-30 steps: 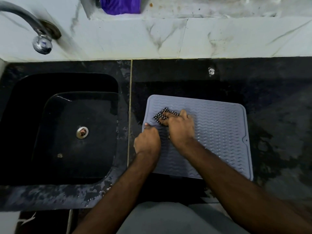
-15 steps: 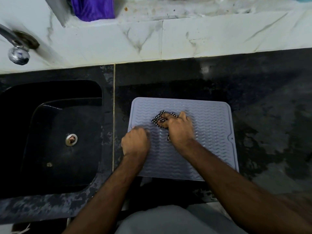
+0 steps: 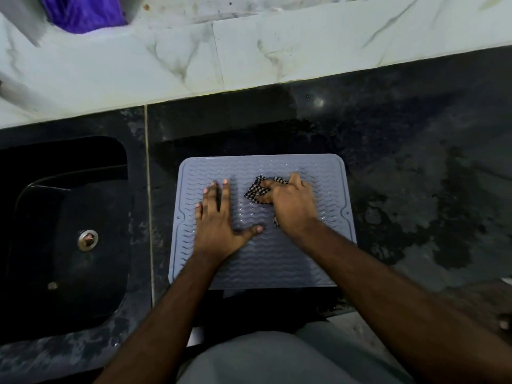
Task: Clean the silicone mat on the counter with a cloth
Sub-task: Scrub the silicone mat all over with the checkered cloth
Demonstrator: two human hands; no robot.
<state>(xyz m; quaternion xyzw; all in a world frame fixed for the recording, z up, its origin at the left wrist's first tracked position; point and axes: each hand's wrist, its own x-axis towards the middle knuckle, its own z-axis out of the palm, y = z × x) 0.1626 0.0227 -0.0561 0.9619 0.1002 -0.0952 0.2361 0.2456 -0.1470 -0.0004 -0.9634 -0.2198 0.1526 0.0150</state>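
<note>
A grey ribbed silicone mat (image 3: 277, 261) lies flat on the black counter (image 3: 415, 162), near its front edge. My left hand (image 3: 220, 220) lies flat on the mat's left half with fingers spread and straight. My right hand (image 3: 291, 206) sits on the mat's upper middle and grips a small black-and-white checked cloth (image 3: 256, 192), bunched under its fingers. Most of the cloth is hidden beneath the hand.
A black sink (image 3: 63, 234) with a metal drain (image 3: 88, 239) is set into the counter on the left. A white marble ledge (image 3: 249, 56) runs behind, with a purple cloth (image 3: 83, 12) on it. Wet patches mark the counter to the right.
My left hand has uncurled from a fist at the mat's left edge and now lies flat on it. My right hand has slid the cloth to the right along the mat.
</note>
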